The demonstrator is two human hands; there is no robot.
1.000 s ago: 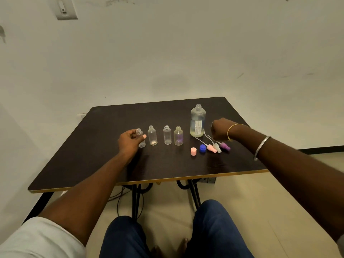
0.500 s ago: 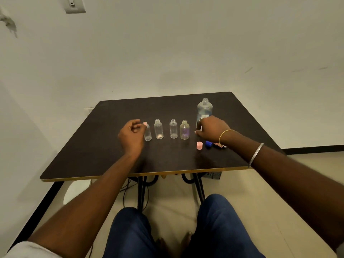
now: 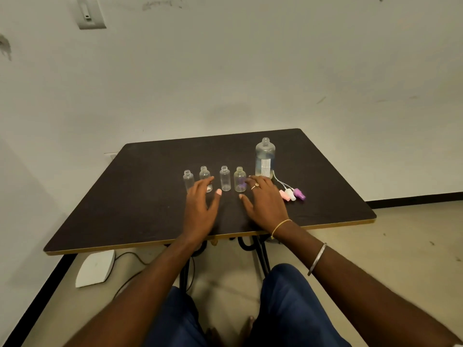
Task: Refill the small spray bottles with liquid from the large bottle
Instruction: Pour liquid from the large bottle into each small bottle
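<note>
Several small clear spray bottles stand uncapped in a row on the dark table (image 3: 140, 196): the leftmost (image 3: 188, 179), a second (image 3: 205, 174) partly behind my fingers, a third (image 3: 225, 178) and a fourth (image 3: 239, 179). The large clear bottle (image 3: 264, 157), also uncapped, stands to their right with liquid low inside. My left hand (image 3: 200, 209) lies with spread straight fingers in front of the two left bottles. My right hand (image 3: 265, 201) lies flat with straight fingers in front of the fourth bottle and the large one. Neither hand holds anything.
Pink, white and purple spray heads (image 3: 292, 194) with thin tubes lie right of my right hand. A white device (image 3: 95, 269) and cables sit on the floor under the table's left side. A wall switch (image 3: 89, 13) is high on the left.
My left hand let go of the leftmost small bottle and opened flat. My right hand moved left from the spray heads and caps and now lies flat, covering the pink and blue caps.
</note>
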